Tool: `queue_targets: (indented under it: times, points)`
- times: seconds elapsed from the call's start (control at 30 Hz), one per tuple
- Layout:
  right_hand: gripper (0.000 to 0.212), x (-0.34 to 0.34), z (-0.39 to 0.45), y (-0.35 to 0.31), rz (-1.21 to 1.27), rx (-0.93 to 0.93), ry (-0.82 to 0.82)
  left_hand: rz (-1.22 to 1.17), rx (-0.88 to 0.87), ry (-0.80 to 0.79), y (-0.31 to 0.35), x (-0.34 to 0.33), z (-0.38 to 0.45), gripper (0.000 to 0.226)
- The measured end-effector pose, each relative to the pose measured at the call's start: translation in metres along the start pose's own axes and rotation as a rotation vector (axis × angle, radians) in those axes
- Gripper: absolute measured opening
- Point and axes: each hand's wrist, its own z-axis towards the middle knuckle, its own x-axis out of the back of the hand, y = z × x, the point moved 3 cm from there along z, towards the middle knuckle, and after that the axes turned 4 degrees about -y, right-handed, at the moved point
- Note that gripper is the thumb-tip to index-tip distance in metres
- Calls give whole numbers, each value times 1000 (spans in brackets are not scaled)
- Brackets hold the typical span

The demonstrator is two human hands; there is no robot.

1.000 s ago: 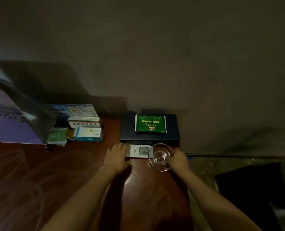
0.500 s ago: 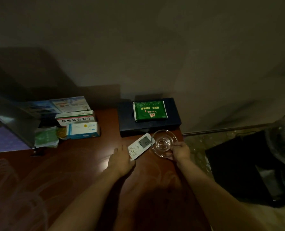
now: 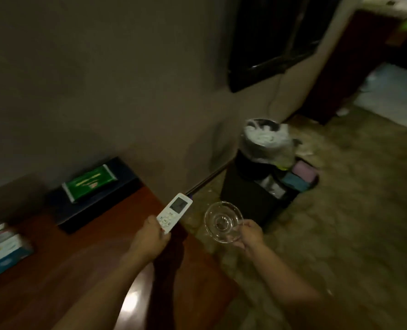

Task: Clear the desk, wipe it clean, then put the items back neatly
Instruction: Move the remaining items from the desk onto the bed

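Both hands full and lifted off the surface (image 3: 62,277): left hand (image 3: 150,236) wrapped round the lower end of the remote (image 3: 174,211), long axis pointing up and right, away from the wrist; right hand (image 3: 250,234) pinching the near rim of the glass dish (image 3: 222,221), held past the surface's right edge, over the floor. Still to clear: dark box (image 3: 95,198) with green packet (image 3: 90,183) at the wall, cartons (image 3: 2,248) far left. Open floor to the right, bin (image 3: 264,148) near ahead.

Both hands have lifted off the desk (image 3: 78,270), carrying the white remote (image 3: 174,211) and glass dish (image 3: 222,221) rightward.
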Motion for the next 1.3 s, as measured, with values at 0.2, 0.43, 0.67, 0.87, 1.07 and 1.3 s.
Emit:
queue_targets:
  times: [0.2,0.43,0.67,0.87,1.07,1.3]
  points:
    - [20,229,-56,35,192,74,291,50,-277,-168,183,-112,-68,40]
    - [20,461,-179,130,436,120,654,167,-653,-354,365,-269,-208,42]
    - [11,591,-307,256,699,160,1064,281,-1087,-606,474,-409,-359,39]
    - [21,660,-402,370,1002,71,1347,420,-1331,-851,514,-537,-493,49]
    - [21,711,-479,478,1251,24,1570,598,-1436,-972,528,-655,-630,54]
    - [22,716,-558,581,1554,-120,1794,846,-1519,-1192,498,-766,-762,58]
